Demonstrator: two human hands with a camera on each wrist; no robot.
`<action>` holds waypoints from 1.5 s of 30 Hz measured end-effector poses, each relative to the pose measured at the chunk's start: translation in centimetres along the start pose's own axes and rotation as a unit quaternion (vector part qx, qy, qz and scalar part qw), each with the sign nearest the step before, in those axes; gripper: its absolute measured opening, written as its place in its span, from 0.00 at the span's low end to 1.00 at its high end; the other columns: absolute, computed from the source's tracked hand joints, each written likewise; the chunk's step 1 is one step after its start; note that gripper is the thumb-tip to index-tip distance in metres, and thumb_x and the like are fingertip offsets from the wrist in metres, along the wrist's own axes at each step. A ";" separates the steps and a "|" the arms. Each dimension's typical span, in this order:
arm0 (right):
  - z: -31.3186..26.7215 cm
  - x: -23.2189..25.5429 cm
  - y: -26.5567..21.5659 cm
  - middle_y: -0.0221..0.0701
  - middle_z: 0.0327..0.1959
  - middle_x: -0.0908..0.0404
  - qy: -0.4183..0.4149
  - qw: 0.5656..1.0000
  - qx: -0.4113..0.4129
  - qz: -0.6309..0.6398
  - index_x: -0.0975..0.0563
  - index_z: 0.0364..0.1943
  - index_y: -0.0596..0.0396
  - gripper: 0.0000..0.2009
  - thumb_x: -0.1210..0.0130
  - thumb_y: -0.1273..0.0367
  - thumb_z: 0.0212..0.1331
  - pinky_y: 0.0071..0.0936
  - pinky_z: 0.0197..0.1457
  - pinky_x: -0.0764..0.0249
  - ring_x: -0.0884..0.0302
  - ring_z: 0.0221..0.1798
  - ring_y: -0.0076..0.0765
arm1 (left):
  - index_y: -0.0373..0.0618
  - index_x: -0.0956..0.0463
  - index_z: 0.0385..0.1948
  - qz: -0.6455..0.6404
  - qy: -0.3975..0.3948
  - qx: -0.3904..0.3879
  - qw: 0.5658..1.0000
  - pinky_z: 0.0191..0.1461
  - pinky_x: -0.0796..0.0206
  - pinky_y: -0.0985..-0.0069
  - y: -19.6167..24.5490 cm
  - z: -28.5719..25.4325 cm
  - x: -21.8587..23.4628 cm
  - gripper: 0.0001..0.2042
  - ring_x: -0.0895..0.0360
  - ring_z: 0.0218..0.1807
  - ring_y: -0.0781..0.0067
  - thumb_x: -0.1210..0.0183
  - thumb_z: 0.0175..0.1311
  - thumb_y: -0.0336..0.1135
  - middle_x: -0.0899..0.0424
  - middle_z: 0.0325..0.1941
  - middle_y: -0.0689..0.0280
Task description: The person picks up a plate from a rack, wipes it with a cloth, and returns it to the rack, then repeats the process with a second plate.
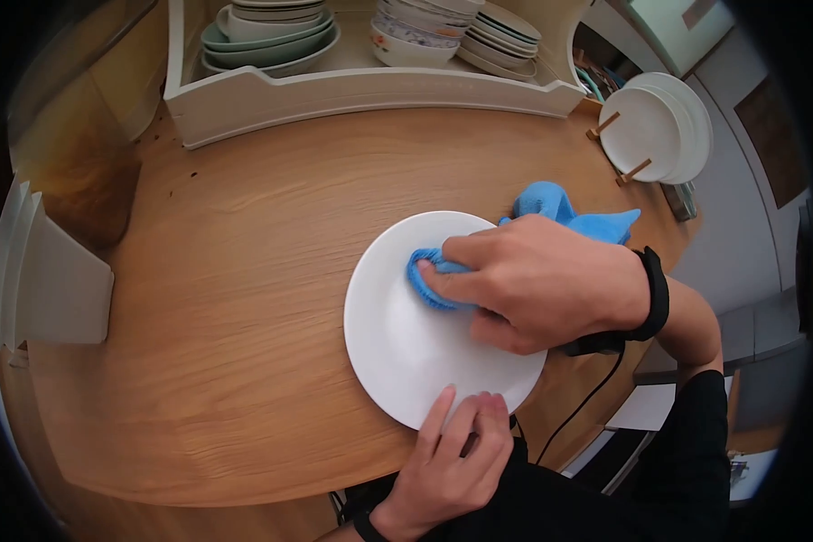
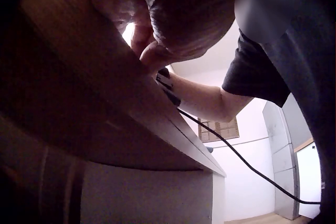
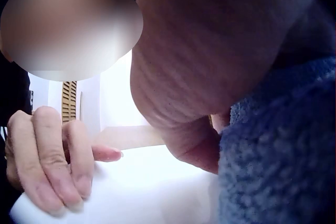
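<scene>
A white plate (image 1: 406, 352) lies on the wooden table close to its near edge. My right hand (image 1: 542, 280) grips a bunched blue cloth (image 1: 434, 280) and presses it onto the plate's upper face. More blue fabric spreads past the back of this hand, and the cloth's fuzzy pile fills the right side of the right wrist view. At the near rim, my left hand (image 1: 461, 461) holds the plate, several bent fingers (image 3: 50, 166) on top of it; its thumb is hidden. The left wrist view shows the left palm dark and close up at the table edge.
A cream rack (image 1: 370, 95) with stacked bowls and plates stands along the back. More white plates (image 1: 646, 135) lean in a wooden-pegged holder at the far right. A white plastic container (image 1: 63, 280) sits on the left. A black cable (image 1: 587, 402) hangs from the right wrist.
</scene>
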State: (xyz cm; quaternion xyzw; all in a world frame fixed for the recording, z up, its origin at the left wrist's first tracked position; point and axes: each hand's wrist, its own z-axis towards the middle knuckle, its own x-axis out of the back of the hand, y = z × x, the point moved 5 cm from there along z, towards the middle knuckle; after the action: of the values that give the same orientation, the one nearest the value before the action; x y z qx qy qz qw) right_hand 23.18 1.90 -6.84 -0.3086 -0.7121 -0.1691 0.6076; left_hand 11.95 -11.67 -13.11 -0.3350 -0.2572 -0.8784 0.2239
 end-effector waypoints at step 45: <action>-9.3 -1.6 1.6 0.35 0.25 0.24 0.109 0.993 0.008 0.040 0.14 0.46 0.51 0.18 0.38 0.66 0.49 0.38 0.26 0.27 0.19 0.27 0.42 | 0.41 0.15 0.44 0.019 0.007 0.068 0.997 0.54 0.27 0.62 1.2 -0.3 -1.0 0.14 0.20 0.46 0.59 0.31 0.54 0.25 0.16 0.44 0.63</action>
State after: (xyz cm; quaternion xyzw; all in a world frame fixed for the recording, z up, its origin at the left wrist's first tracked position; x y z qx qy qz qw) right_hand 31.34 -3.00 -6.70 -0.3113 -0.6300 -0.1720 0.6904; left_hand 13.14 -12.58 -13.66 -0.3173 -0.3081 -0.8570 0.2645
